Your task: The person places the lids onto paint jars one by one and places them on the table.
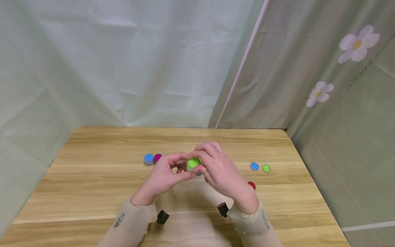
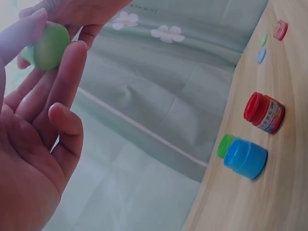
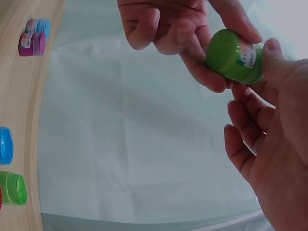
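1. In the head view, held the green plastic jar [image 1: 193, 163] above the wooden table [image 1: 123, 145], pinching it between thumb and fingertips of both left hand [image 1: 166, 175] and right hand [image 1: 220, 171]. Saw blue lid [image 1: 254, 166], green lid [image 1: 266, 168] and red lid [image 1: 251, 185] lying to the right.
2. In the left wrist view, saw the jar's smooth, round end within the left fingers; judged it light, stiff, rather slippery, hardly fragile. Noted red jar [image 2: 262, 111] and blue jar [image 2: 252, 161] standing near each other.
3. In the right wrist view, saw left thumb and index finger pinching one end, right thumb pressing near the other. Could not see every right fingertip. Judged best gripped round the side wall.
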`<state>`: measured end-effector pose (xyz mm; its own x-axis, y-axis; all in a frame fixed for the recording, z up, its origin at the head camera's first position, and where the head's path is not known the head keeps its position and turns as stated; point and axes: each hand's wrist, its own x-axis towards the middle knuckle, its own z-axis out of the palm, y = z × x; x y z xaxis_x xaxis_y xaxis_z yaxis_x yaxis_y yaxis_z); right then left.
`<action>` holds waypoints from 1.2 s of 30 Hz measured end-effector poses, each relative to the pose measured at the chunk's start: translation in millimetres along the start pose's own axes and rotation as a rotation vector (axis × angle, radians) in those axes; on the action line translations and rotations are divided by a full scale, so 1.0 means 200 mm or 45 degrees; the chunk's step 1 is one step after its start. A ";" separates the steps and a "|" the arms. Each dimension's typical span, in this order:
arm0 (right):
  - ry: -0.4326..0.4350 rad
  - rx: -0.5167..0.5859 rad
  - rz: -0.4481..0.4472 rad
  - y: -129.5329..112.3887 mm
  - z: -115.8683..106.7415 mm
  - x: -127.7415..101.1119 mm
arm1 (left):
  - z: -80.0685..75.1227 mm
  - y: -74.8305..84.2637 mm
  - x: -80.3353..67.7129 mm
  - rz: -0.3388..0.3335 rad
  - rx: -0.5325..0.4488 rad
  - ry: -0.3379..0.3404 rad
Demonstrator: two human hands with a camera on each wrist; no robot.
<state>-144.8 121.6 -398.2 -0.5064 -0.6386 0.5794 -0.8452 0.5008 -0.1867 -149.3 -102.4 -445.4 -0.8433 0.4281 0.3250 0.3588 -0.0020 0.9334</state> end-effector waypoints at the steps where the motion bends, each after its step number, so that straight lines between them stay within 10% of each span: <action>1: 0.004 0.006 -0.001 0.00 0.00 0.00 | 0.00 0.00 0.00 0.003 0.020 0.011; 16: -0.008 0.128 0.126 0.02 -0.06 -0.06 | -0.02 -0.01 0.01 -0.025 0.136 -0.076; 36: -0.079 0.093 0.286 0.13 -0.18 -0.18 | -0.26 -0.12 0.02 -0.296 0.523 0.165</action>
<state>-142.4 179.2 -395.2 -0.6906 -0.5518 0.4676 -0.7192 0.5922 -0.3634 -182.5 -148.1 -458.5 -0.9534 0.2585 0.1554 0.2610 0.4487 0.8547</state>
